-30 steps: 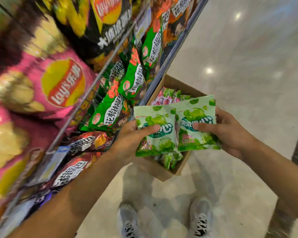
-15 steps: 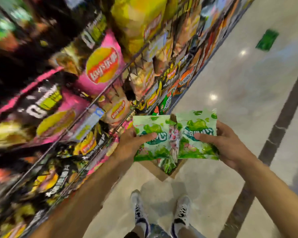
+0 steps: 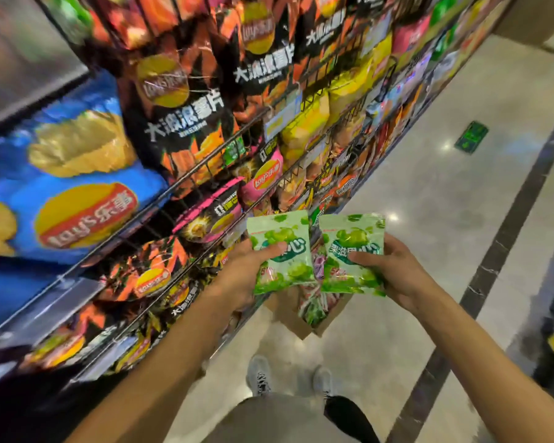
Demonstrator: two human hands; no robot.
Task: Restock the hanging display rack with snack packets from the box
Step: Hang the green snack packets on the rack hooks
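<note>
My left hand (image 3: 248,271) grips a light green snack packet (image 3: 282,251) with its thumb across the front. My right hand (image 3: 394,273) grips a second green packet (image 3: 352,251) beside it, thumb on the front too. Both packets are held upright and side by side, close to the wire display rack (image 3: 205,174) on the left. Below them the brown cardboard box (image 3: 288,318) stands on the floor, mostly hidden by the packets, with more green and pink packets (image 3: 314,306) showing in it.
The rack runs along the left, packed with chip bags: a big blue one (image 3: 68,193), black and orange ones (image 3: 186,100), pink and yellow ones farther along. Pale tiled floor (image 3: 429,203) with a dark stripe lies to the right. My shoes (image 3: 259,375) stand behind the box.
The view has lifted from the lower shelves and box to higher rack rows. Both hands have risen with the two green packets, away from the box, keeping the same grip.
</note>
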